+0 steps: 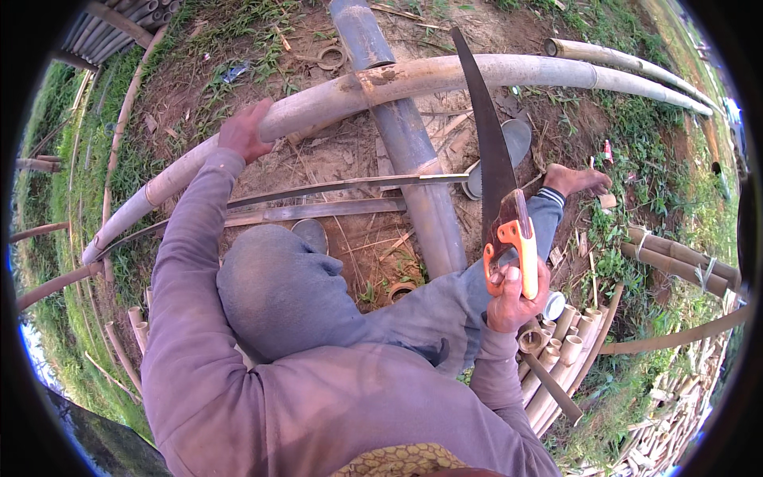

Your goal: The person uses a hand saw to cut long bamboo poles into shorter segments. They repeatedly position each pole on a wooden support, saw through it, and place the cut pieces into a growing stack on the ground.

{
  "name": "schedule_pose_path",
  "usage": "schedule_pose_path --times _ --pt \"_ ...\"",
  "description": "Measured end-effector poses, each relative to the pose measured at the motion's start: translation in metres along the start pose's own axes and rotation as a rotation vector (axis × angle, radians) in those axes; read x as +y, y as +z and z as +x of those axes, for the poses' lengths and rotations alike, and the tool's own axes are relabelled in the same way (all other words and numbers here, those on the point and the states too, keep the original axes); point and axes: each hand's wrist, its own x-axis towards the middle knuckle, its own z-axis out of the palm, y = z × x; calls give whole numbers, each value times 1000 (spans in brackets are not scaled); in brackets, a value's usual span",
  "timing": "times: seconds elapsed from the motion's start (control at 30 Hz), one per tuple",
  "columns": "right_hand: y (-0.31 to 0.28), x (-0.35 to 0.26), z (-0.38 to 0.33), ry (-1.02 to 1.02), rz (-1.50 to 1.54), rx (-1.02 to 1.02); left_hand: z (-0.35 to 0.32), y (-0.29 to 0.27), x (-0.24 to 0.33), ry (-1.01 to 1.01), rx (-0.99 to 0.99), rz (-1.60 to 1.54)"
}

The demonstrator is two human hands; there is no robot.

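Note:
My right hand (518, 298) is closed round the orange handle of a handsaw (490, 139). The saw's long dark blade points away from me, passing in front of the pole in this view; whether it touches the pole I cannot tell. My left hand (246, 131) grips a long pale bamboo pole (318, 106) on its left part, with the fingers partly hidden. This pole lies crosswise over a thicker grey bamboo (421, 159), which runs away from me along the ground. A dark patch marks the pole near the crossing.
Split bamboo strips (326, 209) lie between my legs and the pole. Sandals (515, 143) rest near my bare foot. Cut bamboo tubes (568, 350) are stacked at my right. Another bamboo pole (612, 57) lies at the far right, and tied poles (683, 258) stand out at the right.

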Motion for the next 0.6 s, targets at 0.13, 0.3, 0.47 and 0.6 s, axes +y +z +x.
schedule_pose_path --times 0.13,0.3,0.47,0.6 --pt "9 -7 -1 14 2 -27 20 -23 -7 -14 -55 17" --pt "34 -7 23 -24 -14 -79 81 -52 -40 -58 -101 49" --pt "100 17 45 -60 95 -66 129 -25 -76 -16 -102 -21" --pt "138 40 60 -9 -31 -150 122 -26 -70 -50 -147 -44"
